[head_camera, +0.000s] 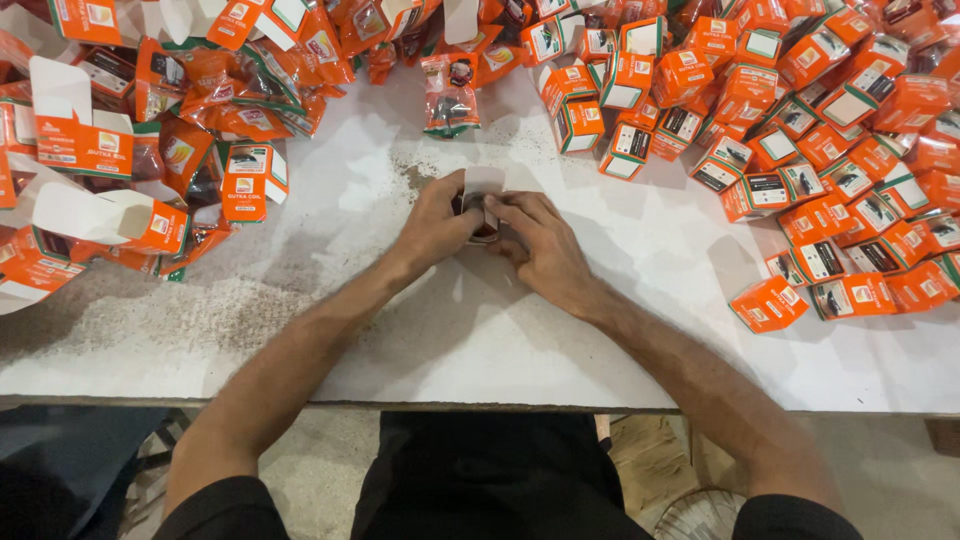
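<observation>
My left hand (432, 225) and my right hand (545, 250) meet at the middle of a white table (480, 330). Together they grip a small cardboard box (481, 190) with a white flap standing up. A dark item sits between my fingers at the box mouth; most of the box is hidden by both hands.
Several closed orange and white boxes (820, 150) lie heaped on the right. Flat, unfolded orange cartons (90, 150) and clear packets with dark parts (450, 95) pile up at the left and back. The table's front edge (480, 405) runs near my body.
</observation>
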